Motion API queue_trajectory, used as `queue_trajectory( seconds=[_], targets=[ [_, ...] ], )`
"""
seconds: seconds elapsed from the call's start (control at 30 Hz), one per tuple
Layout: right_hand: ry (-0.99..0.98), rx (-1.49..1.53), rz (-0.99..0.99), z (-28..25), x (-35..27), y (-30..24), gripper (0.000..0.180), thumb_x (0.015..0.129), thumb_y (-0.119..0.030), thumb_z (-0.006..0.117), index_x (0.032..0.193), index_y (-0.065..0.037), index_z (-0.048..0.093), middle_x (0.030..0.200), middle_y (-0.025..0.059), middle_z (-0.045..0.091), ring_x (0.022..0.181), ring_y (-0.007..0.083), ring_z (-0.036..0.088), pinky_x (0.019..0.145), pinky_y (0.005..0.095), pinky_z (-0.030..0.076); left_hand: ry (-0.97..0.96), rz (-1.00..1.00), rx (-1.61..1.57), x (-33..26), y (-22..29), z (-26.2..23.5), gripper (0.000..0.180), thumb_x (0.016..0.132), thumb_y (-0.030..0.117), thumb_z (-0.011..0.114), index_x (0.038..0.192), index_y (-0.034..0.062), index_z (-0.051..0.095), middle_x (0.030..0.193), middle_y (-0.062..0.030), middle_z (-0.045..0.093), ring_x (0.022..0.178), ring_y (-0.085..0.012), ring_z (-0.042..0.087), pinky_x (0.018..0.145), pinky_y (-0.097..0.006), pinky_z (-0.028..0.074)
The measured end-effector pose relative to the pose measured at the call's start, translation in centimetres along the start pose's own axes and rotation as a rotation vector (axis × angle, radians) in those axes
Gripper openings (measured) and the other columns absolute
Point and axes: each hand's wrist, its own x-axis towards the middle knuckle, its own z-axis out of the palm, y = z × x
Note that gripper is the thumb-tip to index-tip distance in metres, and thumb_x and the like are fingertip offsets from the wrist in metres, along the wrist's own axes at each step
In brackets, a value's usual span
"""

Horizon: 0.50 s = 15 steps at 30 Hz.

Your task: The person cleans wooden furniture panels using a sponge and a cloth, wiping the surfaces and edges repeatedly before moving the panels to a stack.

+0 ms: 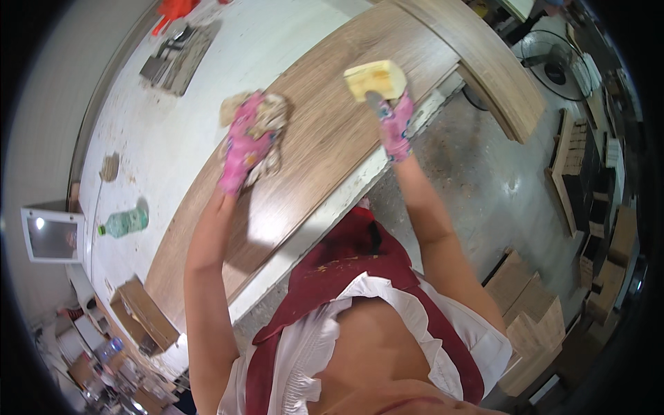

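My left hand [247, 142], in a pink patterned glove, is closed on a crumpled, stained cream rag [268, 124] at the far-left edge of a wood-grain board [325, 138]. Over the board's right part, my right hand [394, 124], gloved alike, grips a pale yellow sponge block [375, 79] with brownish marks on its face. The right fingers are partly hidden behind the sponge. The long board lies flat on a white worktable [304, 242], and a second wood-grain panel [484, 55] adjoins it at the far right end.
On the white tabletop are a green plastic bottle [124, 223], a small brown roll [109, 167] and a grey-brown pad with tools [183, 59]. A cardboard box [143, 315] sits at the left end. Flattened cardboard [529, 311] and a floor fan [555, 69] stand to the right.
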Motion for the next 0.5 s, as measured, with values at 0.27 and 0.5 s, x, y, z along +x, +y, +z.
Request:
queue_trajectory(
  seconds=[0.27, 0.5],
  targets=[
    [-0.211, 0.651, 0.092, -1.5, -1.1, 1.7, 0.06, 0.078, -0.027, 0.068, 0.123, 0.003, 0.042, 0.114, 0.0115, 0.055, 0.097, 0.0196, 0.059, 0.086, 0.0315, 0.051, -0.169, 0.505, 0.428, 24.0, 3.3, 15.6, 0.043, 0.084, 0.018, 0.058, 0.126, 0.0138, 0.051, 0.134, -0.0084, 0.045, 0.127, -0.0232, 0.037, 0.11, -0.032, 0.022],
    [0.211, 0.67, 0.362, -10.2, -2.5, 0.8, 0.063, 0.072, -0.02, 0.073, 0.124, -0.003, 0.041, 0.116, 0.0121, 0.052, 0.107, 0.0222, 0.054, 0.09, 0.0359, 0.048, -0.585, 0.661, -0.134, 26.9, 10.8, 28.8, 0.054, 0.084, 0.031, 0.056, 0.131, 0.0083, 0.043, 0.135, -0.009, 0.044, 0.125, -0.0218, 0.04, 0.11, -0.032, 0.021]
  ],
)
